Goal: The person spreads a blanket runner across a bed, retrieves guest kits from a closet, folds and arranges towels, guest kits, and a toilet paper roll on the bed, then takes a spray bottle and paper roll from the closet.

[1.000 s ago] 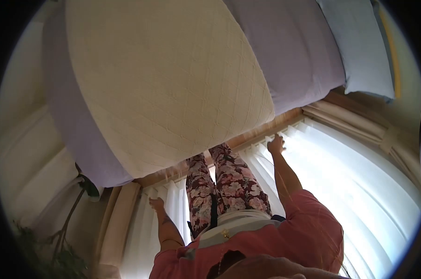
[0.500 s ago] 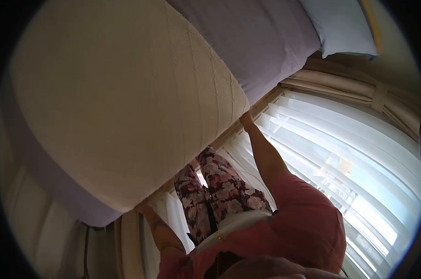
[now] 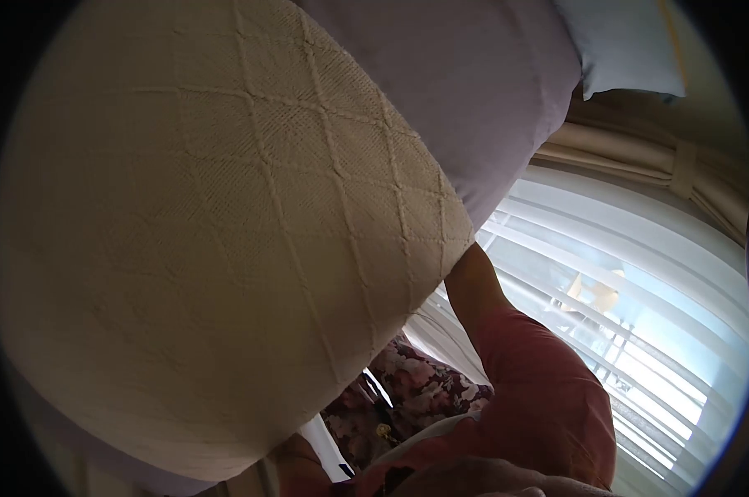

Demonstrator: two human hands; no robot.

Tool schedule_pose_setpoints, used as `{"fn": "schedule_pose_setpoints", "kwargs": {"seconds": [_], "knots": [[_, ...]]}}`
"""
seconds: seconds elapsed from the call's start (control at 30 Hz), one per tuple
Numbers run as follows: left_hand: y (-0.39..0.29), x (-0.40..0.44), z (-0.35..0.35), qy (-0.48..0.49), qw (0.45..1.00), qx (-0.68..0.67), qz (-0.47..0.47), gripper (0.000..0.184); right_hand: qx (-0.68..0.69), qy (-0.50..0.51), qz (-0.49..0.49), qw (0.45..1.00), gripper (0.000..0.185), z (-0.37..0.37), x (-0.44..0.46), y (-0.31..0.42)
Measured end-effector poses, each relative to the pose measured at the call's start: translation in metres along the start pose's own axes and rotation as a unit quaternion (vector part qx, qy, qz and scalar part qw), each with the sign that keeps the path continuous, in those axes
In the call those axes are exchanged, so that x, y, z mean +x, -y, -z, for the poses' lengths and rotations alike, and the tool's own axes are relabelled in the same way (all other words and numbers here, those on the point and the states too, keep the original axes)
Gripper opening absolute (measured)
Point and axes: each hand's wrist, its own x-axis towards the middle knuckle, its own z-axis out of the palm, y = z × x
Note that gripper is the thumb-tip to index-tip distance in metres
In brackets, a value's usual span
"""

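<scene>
A cream blanket (image 3: pixel 225 248) with a raised diamond pattern covers the bed and fills the left and middle of the view. My right forearm (image 3: pixel 476 282) reaches to the blanket's near edge, close to the mauve bedding. Past that edge my right hand is hidden. Lower down, my left arm (image 3: pixel 298 465) meets the same edge, and the hand is out of sight behind the blanket. Whether either hand grips the blanket cannot be seen.
Mauve bedding (image 3: pixel 465 74) and a pale blue pillow (image 3: pixel 627 45) lie at the upper right. Sheer white curtains (image 3: pixel 631 240) hang by a window on my right, with a tied beige drape (image 3: pixel 614 149). My flowered trousers (image 3: pixel 424 373) show close to the bed.
The blanket appears larger and nearer, its edge now covering both hands and more of my legs. Its diamond pattern shows more clearly. Earlier both hands were visible at the edge.
</scene>
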Motion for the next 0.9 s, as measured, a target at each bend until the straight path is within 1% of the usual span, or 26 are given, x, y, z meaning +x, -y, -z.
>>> {"fn": "schedule_pose_setpoints", "kwargs": {"seconds": [0.43, 0.6, 0.73, 0.8, 0.87, 0.9], "knots": [[0.102, 0.032, -0.042, 0.073, 0.989, 0.070, 0.110, 0.043, 0.142, -0.017, -0.127, 0.982, 0.043, -0.011, 0.045, -0.081], [0.110, 0.022, -0.040, 0.099, 0.983, 0.092, 0.121, 0.043, 0.219, -0.007, -0.142, 0.965, 0.045, 0.002, 0.056, -0.071], [0.097, 0.000, -0.018, 0.124, 0.979, 0.123, 0.101, 0.042, 0.344, -0.001, -0.149, 0.927, 0.046, 0.041, 0.072, -0.040], [0.075, -0.019, 0.001, 0.139, 0.976, 0.143, 0.085, 0.042, 0.405, -0.016, -0.131, 0.905, 0.047, 0.077, 0.072, -0.006], [0.048, -0.037, 0.018, 0.158, 0.971, 0.166, 0.064, 0.042, 0.420, -0.055, -0.040, 0.905, 0.048, 0.122, 0.058, 0.029], [0.044, -0.041, 0.028, 0.166, 0.970, 0.166, 0.058, 0.042, 0.401, -0.075, 0.045, 0.912, 0.052, 0.136, 0.043, 0.053]]}}
